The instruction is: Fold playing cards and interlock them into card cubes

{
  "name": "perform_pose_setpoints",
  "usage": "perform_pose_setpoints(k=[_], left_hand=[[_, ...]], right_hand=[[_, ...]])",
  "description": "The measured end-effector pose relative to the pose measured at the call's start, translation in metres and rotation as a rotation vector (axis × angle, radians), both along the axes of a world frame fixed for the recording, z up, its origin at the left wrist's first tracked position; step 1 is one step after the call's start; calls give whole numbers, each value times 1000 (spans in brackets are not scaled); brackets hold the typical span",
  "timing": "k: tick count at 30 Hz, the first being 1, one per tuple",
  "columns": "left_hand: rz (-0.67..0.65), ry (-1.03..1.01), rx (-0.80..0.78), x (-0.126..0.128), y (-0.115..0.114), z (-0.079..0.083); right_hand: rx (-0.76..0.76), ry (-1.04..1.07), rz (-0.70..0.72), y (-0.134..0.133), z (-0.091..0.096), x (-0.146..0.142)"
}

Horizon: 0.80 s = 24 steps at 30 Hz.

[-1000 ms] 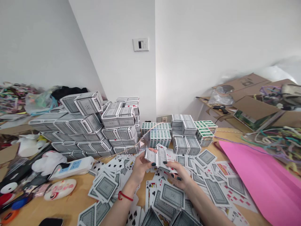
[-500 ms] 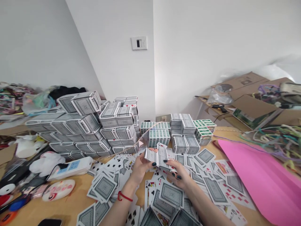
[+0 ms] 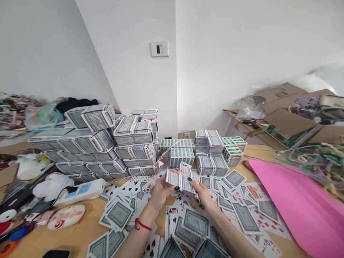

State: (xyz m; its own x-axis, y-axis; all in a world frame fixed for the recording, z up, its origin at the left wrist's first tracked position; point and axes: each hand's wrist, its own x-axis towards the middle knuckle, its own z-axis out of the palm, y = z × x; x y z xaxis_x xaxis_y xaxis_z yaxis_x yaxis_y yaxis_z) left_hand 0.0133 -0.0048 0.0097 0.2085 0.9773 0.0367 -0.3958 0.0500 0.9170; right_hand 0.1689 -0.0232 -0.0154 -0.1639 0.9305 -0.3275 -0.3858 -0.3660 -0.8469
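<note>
Between my hands, above the strewn cards, is a small folded piece made of playing cards (image 3: 174, 178), with grey patterned backs and one face card edge sticking up. My left hand (image 3: 160, 191) grips its left side, thumb on the front. My right hand (image 3: 201, 195) has its thumb and fingers pressed on the piece's right side. Loose playing cards (image 3: 196, 220), some face up and some face down, lie below and around both hands. Close to me stand open card boxes (image 3: 172, 248) folded from cards, partly cut off by the lower edge.
Stacked card-built blocks (image 3: 99, 139) rise at the left, with more blocks (image 3: 212, 163) and green card packs (image 3: 182, 156) at the back. A power strip (image 3: 80, 191) and mouse (image 3: 66, 217) lie left. Pink paper (image 3: 295, 204), a glue gun (image 3: 250, 124) and a cardboard box (image 3: 292, 125) are right.
My right hand has shifted slightly up and left along the folded card piece, its thumb now higher on it. My left hand keeps its hold almost unmoved.
</note>
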Motion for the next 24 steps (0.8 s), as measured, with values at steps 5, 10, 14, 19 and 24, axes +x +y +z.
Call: perform_pose_setpoints(k=[5, 10, 14, 19, 24], left_hand=[[-12, 15, 34, 0, 1, -3], [-49, 28, 42, -2, 1, -1], [-58, 38, 15, -2, 0, 1], [-44, 39, 10, -1, -1, -3], [-27, 71, 14, -1, -2, -4]], right_hand=[[-35, 21, -90, -3, 7, -5], [-24, 11, -97, -4, 9, -5], [6, -50, -96, -3, 4, -1], [78, -50, -146, 0, -3, 1], [78, -45, -163, 2, -11, 2]])
